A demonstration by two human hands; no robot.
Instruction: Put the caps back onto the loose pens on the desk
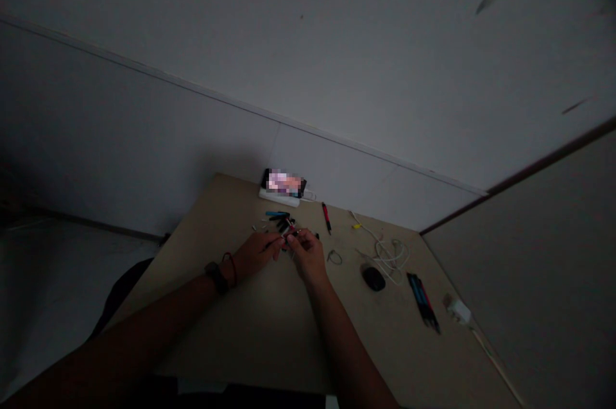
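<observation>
Two hands (308, 256), small black parts (290, 241) pinched between

Two hands are in view, the left hand (255, 253) and the right hand (308, 256), with one black wristband (216, 277) and one cord bracelet (230, 266). The desk (269, 325) has one smartphone (283, 183), one white power bank (279, 198), one computer mouse (373, 278), one white plug charger (458, 311), one red pen (326, 216) and one wire loop (334, 257). The dark pens (422, 300) are too tightly bunched to count.

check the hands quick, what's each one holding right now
Left hand: closed, holding a thin dark item; too dim to identify.
Right hand: closed in a pinch on a small dark item; too dim to identify.
</observation>
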